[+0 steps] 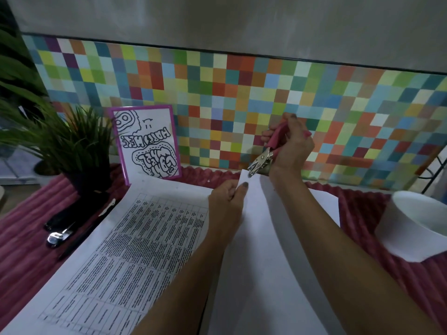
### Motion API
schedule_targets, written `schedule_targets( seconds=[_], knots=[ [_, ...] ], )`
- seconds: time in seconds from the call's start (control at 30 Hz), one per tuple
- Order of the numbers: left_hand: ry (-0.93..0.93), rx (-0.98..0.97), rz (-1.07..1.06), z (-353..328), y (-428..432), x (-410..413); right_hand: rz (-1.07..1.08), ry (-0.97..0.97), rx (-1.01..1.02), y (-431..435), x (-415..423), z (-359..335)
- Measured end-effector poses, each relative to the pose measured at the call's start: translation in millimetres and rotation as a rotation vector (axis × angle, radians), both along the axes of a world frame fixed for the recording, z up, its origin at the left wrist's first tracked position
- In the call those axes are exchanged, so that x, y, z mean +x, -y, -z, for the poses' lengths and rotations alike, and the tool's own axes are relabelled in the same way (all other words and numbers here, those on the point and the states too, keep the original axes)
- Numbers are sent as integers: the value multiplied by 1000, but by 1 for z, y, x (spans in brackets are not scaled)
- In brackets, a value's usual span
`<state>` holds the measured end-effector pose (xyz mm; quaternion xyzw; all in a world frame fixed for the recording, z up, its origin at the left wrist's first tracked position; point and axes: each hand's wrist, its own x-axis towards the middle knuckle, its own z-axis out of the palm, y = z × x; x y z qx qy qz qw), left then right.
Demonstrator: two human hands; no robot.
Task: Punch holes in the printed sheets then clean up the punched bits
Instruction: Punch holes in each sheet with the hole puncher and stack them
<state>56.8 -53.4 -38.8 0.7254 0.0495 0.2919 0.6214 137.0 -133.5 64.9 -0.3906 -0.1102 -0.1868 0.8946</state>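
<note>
Sheets (135,250) cover ribbed red cloth (21,250); left hand (227,204) pinches sheet (261,238), right hand (290,146) grips punch (263,158).

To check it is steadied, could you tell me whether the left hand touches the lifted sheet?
Touching. The head view shows the left hand pinching the lifted sheet near its top edge.

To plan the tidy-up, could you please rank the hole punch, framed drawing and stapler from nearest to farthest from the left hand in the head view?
From the left hand, pinching the sheet:
1. The hole punch, just beyond it, in the right hand.
2. The framed drawing, back left against the tiled wall.
3. The stapler, far left on the red cloth.
</note>
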Motion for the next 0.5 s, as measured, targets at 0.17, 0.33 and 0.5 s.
schedule_targets(
  seconds=[0.17, 0.33, 0.5],
  knots=[
    [0, -9, 14, -1, 1, 0, -22, -15, -115, -3, 7, -1],
    [4, -16, 13, -1, 1, 0, -27, -36, -210, -6, 7, -2],
    [14, -12, 16, -3, 0, -2, -6, -30, -264, -12, 9, 1]
  ],
)
